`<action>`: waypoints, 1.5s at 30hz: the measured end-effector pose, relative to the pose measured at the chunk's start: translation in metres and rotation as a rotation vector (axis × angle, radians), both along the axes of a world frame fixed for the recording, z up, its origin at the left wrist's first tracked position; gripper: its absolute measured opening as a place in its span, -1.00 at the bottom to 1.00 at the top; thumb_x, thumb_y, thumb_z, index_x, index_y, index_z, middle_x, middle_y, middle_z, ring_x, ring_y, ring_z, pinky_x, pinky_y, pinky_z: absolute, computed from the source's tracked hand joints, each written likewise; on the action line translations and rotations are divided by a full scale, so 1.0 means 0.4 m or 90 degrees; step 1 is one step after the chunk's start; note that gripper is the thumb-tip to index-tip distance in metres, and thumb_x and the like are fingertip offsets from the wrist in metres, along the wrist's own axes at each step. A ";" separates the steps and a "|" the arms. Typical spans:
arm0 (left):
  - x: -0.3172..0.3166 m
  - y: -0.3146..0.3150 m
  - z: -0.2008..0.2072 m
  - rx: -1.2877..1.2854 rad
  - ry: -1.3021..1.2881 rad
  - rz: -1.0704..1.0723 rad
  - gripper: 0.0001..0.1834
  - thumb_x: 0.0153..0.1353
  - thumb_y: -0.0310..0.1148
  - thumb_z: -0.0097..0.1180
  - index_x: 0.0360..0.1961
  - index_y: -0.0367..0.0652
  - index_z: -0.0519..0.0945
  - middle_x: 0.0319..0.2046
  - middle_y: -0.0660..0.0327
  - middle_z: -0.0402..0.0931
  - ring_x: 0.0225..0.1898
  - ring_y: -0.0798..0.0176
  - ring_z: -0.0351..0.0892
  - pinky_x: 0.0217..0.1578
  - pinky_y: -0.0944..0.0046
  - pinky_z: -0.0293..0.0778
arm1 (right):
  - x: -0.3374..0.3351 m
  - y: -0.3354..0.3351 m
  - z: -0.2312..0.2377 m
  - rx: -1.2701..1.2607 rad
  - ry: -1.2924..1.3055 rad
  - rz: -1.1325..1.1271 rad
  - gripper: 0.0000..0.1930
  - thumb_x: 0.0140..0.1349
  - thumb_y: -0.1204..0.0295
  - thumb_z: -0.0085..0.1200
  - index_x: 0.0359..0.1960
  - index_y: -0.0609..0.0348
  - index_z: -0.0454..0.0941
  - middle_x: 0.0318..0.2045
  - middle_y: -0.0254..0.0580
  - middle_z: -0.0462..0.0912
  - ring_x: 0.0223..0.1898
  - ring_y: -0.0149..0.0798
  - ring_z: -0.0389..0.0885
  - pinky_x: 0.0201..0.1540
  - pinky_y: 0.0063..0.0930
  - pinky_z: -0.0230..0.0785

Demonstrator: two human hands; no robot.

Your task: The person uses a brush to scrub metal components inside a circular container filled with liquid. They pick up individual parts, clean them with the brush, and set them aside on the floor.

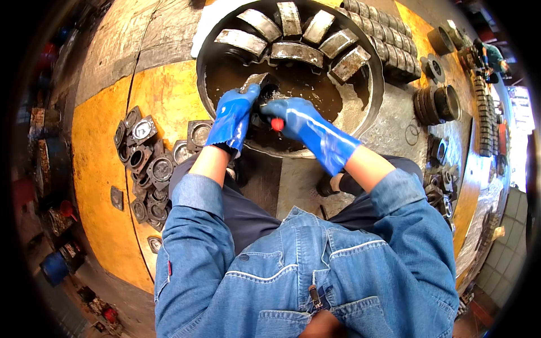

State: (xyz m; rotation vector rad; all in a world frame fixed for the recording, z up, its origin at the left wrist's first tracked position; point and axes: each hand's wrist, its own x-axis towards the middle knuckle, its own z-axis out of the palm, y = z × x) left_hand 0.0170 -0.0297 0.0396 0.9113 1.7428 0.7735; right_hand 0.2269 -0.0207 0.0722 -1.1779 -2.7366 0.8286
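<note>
Both my hands wear long blue rubber gloves and work over a large round basin (378, 84) of murky brown liquid. My left hand (234, 110) is closed round the side of a wet, dark metal casting (259, 80) with a hollow in it. My right hand (293, 115) grips a tool with a red handle end (276, 124), held against the casting's hollow. The tool's working end is mostly hidden by the glove and the part. Behind them, several curved metal blocks (296, 53) rest fanned out along the basin's far side.
Left of my knee lies a heap of flanged metal castings (160, 169) on yellow sheeting (104, 169). Stacked metal blocks (389, 45) stand beyond the basin at the right. Further right are metal rings (437, 104) and more small castings (442, 149). A person (496, 59) is at the far right.
</note>
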 end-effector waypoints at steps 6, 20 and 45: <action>0.023 0.007 0.015 0.012 0.026 -0.038 -0.28 0.33 0.13 0.23 0.02 -0.49 0.73 -0.09 -0.29 0.75 0.02 -0.21 0.76 0.06 0.02 0.58 | 0.056 0.036 -0.037 0.366 -0.015 0.229 -0.60 0.39 0.39 0.10 0.24 0.08 0.59 0.15 -0.04 0.68 -0.25 0.04 0.78 -0.22 -0.04 0.62; 0.017 -0.006 0.005 0.016 -0.056 -0.002 -0.41 0.39 0.01 0.26 0.08 -0.41 0.73 -0.11 -0.05 0.78 -0.09 0.08 0.76 -0.04 0.12 0.58 | 0.034 0.129 0.026 -0.346 -0.047 -0.214 -0.43 0.26 -0.01 0.29 0.10 0.21 0.72 -0.13 0.13 0.80 -0.01 0.03 0.80 0.08 -0.12 0.57; 0.005 0.007 -0.069 0.011 -0.109 0.033 -0.39 0.36 -0.03 0.37 0.17 -0.38 0.69 -0.06 0.00 0.75 -0.10 0.20 0.69 -0.07 0.19 0.59 | -0.087 0.108 -0.005 -0.130 -0.309 -0.052 -0.63 0.29 0.28 0.24 0.12 -0.02 0.72 0.03 0.00 0.79 0.10 0.04 0.78 0.09 -0.04 0.63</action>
